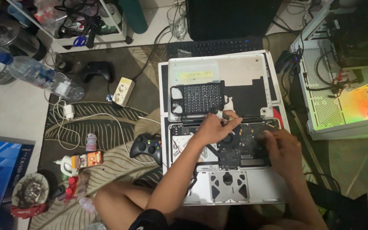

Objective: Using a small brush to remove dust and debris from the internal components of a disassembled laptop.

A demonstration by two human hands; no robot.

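An opened silver laptop [260,187] lies bottom-up in front of me, its dark circuit board [245,149] and grey battery cells [228,185] exposed. My left hand [213,127] is over the board's top edge, fingers closed on a small screwdriver [223,114] with a pale handle. My right hand [283,151] rests on the right side of the board, fingers curled down; what they touch is hidden. A black tray of screwdriver bits [199,99] lies on the removed bottom cover [243,70] just beyond the laptop.
A black game controller [147,146] sits left of the laptop, another [96,70] farther back. A power strip [123,90], a water bottle [43,76], small bottles and a blue box [1,168] lie at left. An open white computer case [341,85] stands at right, a black keyboard [216,46] behind.
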